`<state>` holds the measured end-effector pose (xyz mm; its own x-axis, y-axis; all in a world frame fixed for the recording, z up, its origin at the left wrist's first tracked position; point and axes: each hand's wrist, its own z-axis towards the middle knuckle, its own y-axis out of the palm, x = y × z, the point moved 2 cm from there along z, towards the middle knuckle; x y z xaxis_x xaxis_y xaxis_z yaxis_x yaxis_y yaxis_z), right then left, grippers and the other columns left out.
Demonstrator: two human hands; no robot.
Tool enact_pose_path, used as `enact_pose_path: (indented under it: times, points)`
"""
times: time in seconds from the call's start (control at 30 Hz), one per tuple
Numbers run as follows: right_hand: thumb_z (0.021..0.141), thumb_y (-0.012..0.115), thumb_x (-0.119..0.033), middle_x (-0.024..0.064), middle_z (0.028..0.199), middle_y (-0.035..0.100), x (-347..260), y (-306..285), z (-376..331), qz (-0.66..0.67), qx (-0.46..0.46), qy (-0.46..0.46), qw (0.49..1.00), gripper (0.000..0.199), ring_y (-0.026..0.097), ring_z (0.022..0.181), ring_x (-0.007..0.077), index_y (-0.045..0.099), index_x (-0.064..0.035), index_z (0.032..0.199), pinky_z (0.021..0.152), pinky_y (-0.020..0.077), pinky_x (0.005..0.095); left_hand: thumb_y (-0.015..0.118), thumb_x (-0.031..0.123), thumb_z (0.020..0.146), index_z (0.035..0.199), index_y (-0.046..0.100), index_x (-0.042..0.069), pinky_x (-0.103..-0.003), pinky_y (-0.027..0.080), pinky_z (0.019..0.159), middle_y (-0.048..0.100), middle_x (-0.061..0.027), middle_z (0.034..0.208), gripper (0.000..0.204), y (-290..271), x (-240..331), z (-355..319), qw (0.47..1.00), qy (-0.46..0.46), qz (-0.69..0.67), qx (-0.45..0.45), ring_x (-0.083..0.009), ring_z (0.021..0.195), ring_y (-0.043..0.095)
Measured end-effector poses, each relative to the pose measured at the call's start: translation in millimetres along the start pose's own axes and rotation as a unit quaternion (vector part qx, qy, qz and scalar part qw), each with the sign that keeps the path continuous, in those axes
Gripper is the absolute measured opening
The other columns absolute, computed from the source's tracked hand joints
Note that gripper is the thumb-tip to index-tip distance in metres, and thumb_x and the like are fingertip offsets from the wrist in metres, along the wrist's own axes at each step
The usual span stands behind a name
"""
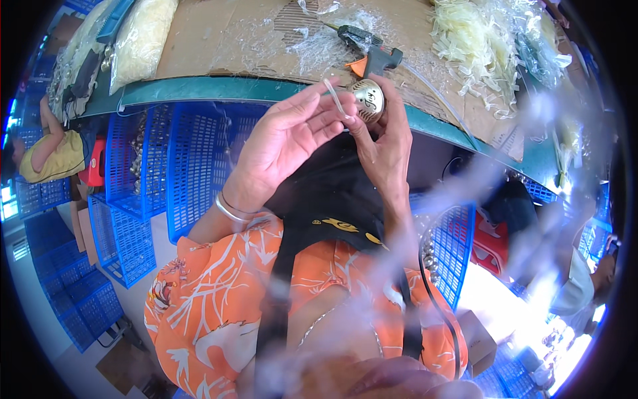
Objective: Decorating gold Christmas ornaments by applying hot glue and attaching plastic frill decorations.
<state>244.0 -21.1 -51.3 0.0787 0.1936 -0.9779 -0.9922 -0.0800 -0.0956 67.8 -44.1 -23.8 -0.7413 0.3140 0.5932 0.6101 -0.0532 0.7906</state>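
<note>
My right hand point(389, 136) is closed around a small round gold ornament point(369, 100) with dark lettering on its face, held just in front of the table edge. My left hand point(286, 136) is raised beside it, palm toward me, fingers loosely bent. A thin clear plastic strip point(337, 100) bent like a loop lies across its fingertips, its lower end near my right thumb. Whether that end touches the ornament I cannot tell. Just beyond my hands, a dark glue gun point(372, 53) with an orange trigger lies on the cardboard-covered table point(226, 46).
Pale clear strips point(468, 33) are heaped at the table's right, and a filled plastic bag point(143, 40) sits at its left. Blue crates point(206, 159) stand below the table. One person in a yellow top point(53, 156) is at the left; another sleeve point(575, 286) shows at the right.
</note>
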Motion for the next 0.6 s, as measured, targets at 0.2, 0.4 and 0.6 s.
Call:
enact_pose_path:
  times: [0.2, 0.4, 0.6]
  points:
    - [0.092, 0.081, -0.023, 0.0145, 0.121, 0.061, -6.8, 0.1, -3.5, -0.011, -0.018, 0.021, 1.000, 0.059, 0.069, 0.097, 0.0187, 0.055, -0.0040, 0.141, 0.075, 0.0610, 0.0312, 0.047, 0.016, 0.110, 0.153, 0.036, -0.009, -0.038, 0.054, 0.105, 0.059, -0.0219, 0.139, 0.051, -0.4, -1.0, 1.7, 0.993, -0.013, -0.110, -0.031, -0.0260, 0.127, 0.061]
    - [0.092, 0.081, -0.021, 0.0143, 0.121, 0.063, -4.8, -4.1, -3.9, -0.031, 0.001, 0.022, 0.999, 0.056, 0.069, 0.094, 0.0166, 0.057, -0.0020, 0.139, 0.073, 0.0597, 0.0287, 0.053, 0.015, 0.108, 0.145, 0.049, -0.008, -0.032, 0.053, 0.091, 0.064, -0.0114, 0.103, 0.044, -1.7, -0.3, -1.1, 0.998, 0.052, 0.034, -0.031, -0.0197, 0.102, 0.063]
    - [0.093, 0.081, -0.020, 0.0119, 0.115, 0.068, -5.5, -3.1, -4.5, 0.004, 0.009, 0.020, 1.000, 0.059, 0.069, 0.095, 0.0145, 0.054, -0.0020, 0.142, 0.077, 0.0592, 0.0282, 0.060, 0.012, 0.105, 0.139, 0.056, -0.008, -0.026, 0.044, 0.073, 0.060, -0.0046, 0.088, 0.040, 4.1, 2.4, 1.6, 0.995, 0.045, 0.094, 0.003, -0.0108, 0.078, 0.051]
